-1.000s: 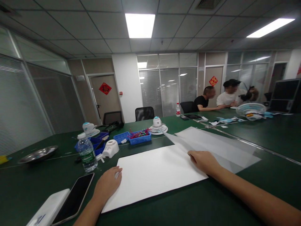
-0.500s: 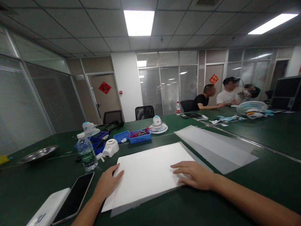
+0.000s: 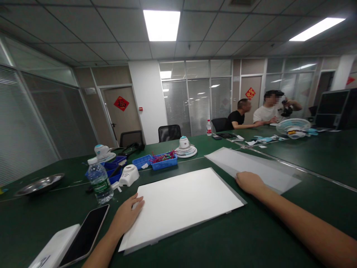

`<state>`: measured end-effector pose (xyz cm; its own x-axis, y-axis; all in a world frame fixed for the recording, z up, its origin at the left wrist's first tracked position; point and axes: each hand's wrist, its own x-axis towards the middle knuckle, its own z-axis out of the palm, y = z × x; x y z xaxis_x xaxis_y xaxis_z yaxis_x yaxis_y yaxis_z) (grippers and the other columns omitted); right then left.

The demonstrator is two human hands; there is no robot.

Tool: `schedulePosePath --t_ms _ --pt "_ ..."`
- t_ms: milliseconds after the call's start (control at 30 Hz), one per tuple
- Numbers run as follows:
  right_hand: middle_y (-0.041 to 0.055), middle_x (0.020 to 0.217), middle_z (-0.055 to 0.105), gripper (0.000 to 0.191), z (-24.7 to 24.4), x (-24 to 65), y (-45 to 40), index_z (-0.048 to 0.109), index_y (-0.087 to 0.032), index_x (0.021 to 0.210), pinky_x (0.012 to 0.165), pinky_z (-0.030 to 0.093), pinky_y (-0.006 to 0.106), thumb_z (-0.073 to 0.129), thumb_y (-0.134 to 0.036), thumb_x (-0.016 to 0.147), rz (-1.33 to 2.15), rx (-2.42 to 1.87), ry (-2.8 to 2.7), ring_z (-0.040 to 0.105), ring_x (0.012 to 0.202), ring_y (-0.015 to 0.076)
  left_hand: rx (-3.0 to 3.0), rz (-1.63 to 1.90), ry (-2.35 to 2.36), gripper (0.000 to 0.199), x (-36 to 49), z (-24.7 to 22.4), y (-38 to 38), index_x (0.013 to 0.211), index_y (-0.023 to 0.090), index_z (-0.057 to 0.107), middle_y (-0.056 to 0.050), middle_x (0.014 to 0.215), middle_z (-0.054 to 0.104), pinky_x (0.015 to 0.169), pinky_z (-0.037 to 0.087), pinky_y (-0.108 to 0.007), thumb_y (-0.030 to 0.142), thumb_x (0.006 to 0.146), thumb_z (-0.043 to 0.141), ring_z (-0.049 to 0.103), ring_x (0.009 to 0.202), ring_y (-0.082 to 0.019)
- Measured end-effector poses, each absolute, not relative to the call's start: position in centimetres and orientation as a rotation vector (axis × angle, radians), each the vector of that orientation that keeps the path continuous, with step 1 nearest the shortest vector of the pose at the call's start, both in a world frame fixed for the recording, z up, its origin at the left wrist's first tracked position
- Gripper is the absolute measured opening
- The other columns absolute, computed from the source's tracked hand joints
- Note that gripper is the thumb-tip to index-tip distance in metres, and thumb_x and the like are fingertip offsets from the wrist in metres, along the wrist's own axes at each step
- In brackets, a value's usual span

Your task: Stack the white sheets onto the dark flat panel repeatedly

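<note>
A white sheet of paper (image 3: 178,201) lies in front of me, with translucent sheet edges (image 3: 231,188) showing under it on the right and near sides. My left hand (image 3: 127,215) rests on its left edge, fingers stretched out over the paper. To the right, more translucent sheets (image 3: 262,167) lie overlapping on the table. My right hand (image 3: 249,182) is at their near left edge, back of the hand up. Its fingers are bent away and mostly hidden, so I cannot tell whether they grip a sheet.
A phone (image 3: 86,234), a white box (image 3: 55,245) and a water bottle (image 3: 100,182) stand left. Blue bins (image 3: 164,163), white fan parts (image 3: 185,148) and a metal dish (image 3: 41,185) lie beyond. Two people sit at the far right near a fan cage (image 3: 292,125).
My right hand has left the white paper and moved right to the translucent sheets. My left hand stays on the paper's left edge. The view has shifted slightly.
</note>
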<state>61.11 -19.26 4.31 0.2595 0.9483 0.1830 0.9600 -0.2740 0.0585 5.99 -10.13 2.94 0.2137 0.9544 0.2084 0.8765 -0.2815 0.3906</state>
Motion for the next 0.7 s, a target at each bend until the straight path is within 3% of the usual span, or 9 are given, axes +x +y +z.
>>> schedulePosePath --t_ms 167,500,700 --pt "0.0206 0.099 0.071 0.033 4.9 60.6 -19.0 0.070 -0.011 0.092 0.075 0.049 0.039 0.037 -0.013 0.091 -0.410 -2.443 -1.806 0.069 0.092 0.0295 2.309 0.575 1.759 0.063 5.8 1.9 -9.6 0.133 0.019 0.062 -0.012 0.157 0.039 0.116 0.032 -0.045 0.057 0.085 0.050 0.043 0.140 -0.031" --pt "0.0171 0.096 0.065 0.032 7.1 59.4 -20.4 0.056 -0.013 0.101 0.061 0.043 0.033 0.027 -0.027 0.100 -0.770 -2.283 -1.632 0.066 0.075 0.0254 2.259 0.561 1.762 0.062 5.0 1.4 -8.7 0.136 0.017 0.060 -0.012 0.156 0.041 0.118 0.027 -0.042 0.052 0.088 0.042 0.042 0.141 -0.029" --pt "0.0113 0.093 0.066 0.029 7.4 54.8 -21.4 0.059 -0.017 0.100 0.074 0.044 0.032 0.032 -0.030 0.100 -0.731 -1.858 -2.117 0.062 0.083 0.0210 2.254 0.580 1.776 0.064 5.4 2.0 -9.2 0.136 0.013 0.059 -0.013 0.155 0.043 0.118 0.028 -0.042 0.051 0.088 0.041 0.043 0.141 -0.028"
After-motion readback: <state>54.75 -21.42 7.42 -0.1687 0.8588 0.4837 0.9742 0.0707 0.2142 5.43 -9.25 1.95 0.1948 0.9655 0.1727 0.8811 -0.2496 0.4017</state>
